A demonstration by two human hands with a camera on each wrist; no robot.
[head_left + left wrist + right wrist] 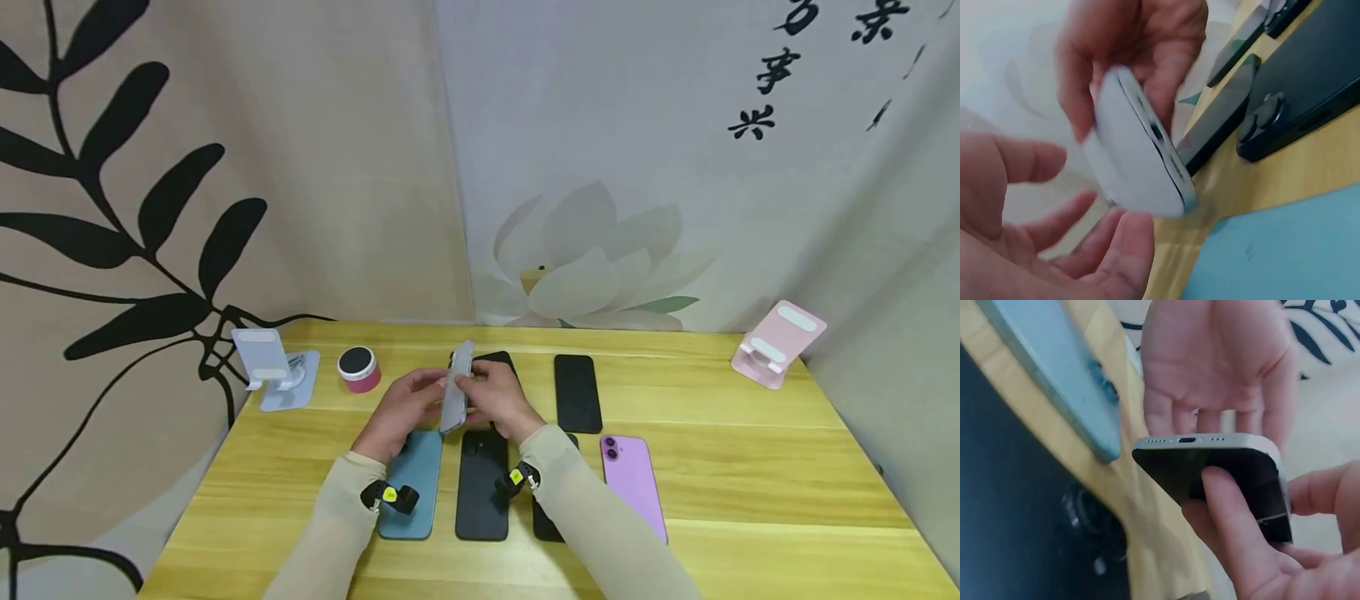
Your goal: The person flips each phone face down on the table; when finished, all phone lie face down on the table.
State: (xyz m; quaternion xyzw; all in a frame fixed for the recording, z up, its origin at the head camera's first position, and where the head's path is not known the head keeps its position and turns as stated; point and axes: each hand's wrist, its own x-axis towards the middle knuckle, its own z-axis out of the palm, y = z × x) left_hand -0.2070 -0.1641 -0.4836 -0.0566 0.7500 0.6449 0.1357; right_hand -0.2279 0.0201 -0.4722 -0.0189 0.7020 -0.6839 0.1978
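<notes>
A white-backed smartphone is held upright and tilted above the table. My right hand grips it, with fingers against the dark screen and the thumb by its side edge in the right wrist view. On the other side is my left hand, its fingers spread and loosely bent; in the left wrist view its fingertips come right at the phone's lower corner. The charging port end faces the wrist cameras. Below the hands lie a blue phone and a black phone.
A purple phone and a black phone lie on the right. Two more dark phones are partly hidden by my right hand and forearm. A pale blue stand and a pink-and-white jar stand left, a pink stand far right.
</notes>
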